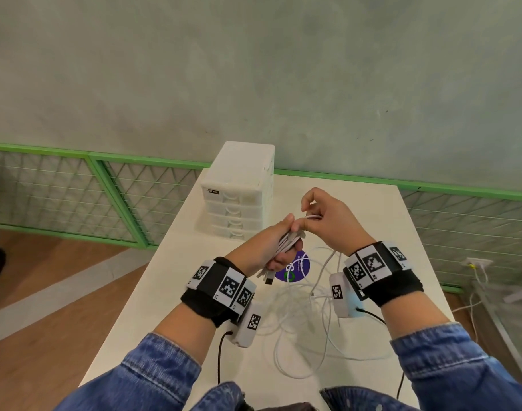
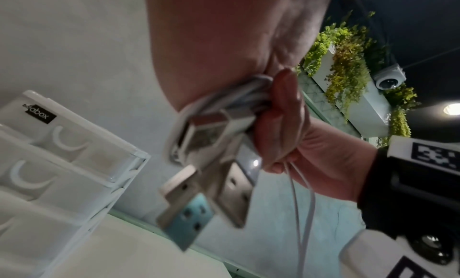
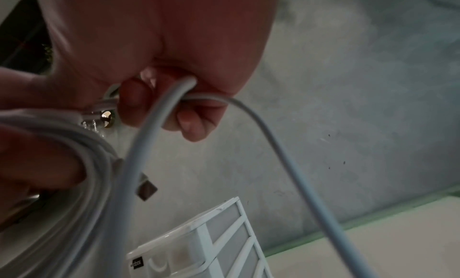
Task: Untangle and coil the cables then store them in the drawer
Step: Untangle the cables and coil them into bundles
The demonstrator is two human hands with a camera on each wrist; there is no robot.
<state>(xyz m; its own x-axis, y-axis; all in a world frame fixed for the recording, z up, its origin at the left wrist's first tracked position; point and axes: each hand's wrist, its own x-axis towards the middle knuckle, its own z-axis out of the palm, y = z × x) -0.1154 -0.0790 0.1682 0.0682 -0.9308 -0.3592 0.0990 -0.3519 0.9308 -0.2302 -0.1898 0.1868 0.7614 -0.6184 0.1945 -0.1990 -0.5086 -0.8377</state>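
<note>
My left hand (image 1: pixel 279 247) grips a bundle of coiled white cables (image 1: pixel 287 244) above the white table (image 1: pixel 176 292). Several USB plugs (image 2: pixel 196 199) stick out below the fist. My right hand (image 1: pixel 316 215) pinches a loop of white cable (image 3: pixel 159 124) just right of the left hand's fingertips; both strands of the loop hang down from its fingers. More white cable (image 1: pixel 316 330) lies tangled on the table under and between my wrists. The white drawer unit (image 1: pixel 239 191) stands at the table's far edge, its drawers closed.
A round purple sticker (image 1: pixel 295 269) lies on the table under the hands. A green-framed mesh fence (image 1: pixel 75 197) runs behind the table below a grey wall. Wooden floor lies to the left. A wall socket with cords (image 1: pixel 477 268) is at the right.
</note>
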